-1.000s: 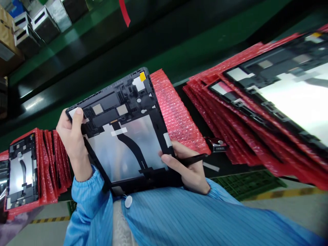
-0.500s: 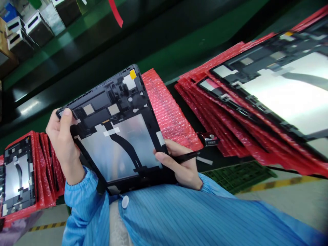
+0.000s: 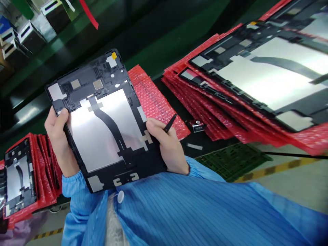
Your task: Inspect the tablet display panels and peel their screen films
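Between both hands is a tablet screen assembly, its inner side facing me: a black frame, a silver back plate and a dark ribbon cable. My left hand is closed on its left edge, thumb on top. At the right edge, my right hand grips the frame with the thumb over it. A thin black tool, perhaps tweezers, also sticks out of that hand; most of it is hidden. Just beyond lies a red bubble-wrap sheet on the dark bench.
A stack of similar tablet assemblies layered with red bubble wrap stands on the right. Another such stack is at the left. A small metal-and-black object lies beside a pale strip. Below is a green crate.
The tablet assembly now lies flatter to my view, showing its lower end. My left hand has slid down its left edge. The black tool in my right hand points up instead of sideways.
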Available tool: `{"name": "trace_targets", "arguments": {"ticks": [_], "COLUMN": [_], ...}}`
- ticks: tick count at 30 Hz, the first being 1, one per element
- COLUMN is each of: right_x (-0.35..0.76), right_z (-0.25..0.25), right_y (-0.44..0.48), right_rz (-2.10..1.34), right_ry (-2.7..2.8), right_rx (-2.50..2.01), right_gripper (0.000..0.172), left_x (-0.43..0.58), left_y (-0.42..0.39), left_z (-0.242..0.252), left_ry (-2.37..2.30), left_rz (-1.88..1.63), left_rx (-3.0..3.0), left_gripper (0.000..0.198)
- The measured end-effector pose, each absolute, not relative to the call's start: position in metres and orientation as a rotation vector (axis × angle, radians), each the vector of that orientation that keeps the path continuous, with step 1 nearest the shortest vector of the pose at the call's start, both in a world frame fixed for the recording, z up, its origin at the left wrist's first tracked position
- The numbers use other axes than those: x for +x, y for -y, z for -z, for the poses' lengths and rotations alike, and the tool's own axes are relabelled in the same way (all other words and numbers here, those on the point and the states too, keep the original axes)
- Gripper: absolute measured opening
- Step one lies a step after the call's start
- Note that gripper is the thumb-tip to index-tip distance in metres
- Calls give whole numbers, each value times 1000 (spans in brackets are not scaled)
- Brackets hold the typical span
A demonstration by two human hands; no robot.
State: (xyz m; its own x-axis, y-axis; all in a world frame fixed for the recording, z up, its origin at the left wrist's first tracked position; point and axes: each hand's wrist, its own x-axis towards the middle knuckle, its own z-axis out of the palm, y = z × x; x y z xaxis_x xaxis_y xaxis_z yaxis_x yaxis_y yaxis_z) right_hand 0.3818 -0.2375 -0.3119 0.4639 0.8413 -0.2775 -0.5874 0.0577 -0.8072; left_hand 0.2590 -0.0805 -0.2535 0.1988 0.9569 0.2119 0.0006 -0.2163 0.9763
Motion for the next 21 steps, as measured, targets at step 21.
{"name": "trace_targets", "arguments": {"ticks": [21], "right_x": [371], "right_z": [303], "right_y": [275], "right_rz": [-1217], "right_ry": [562], "right_rx": [-917], "right_gripper": [28], "left_x": [236], "left_y": [108], "left_z": [230], "left_ry": [-953], "left_rz": [-1183], "left_rx": [1513], "left_gripper": [40]}}
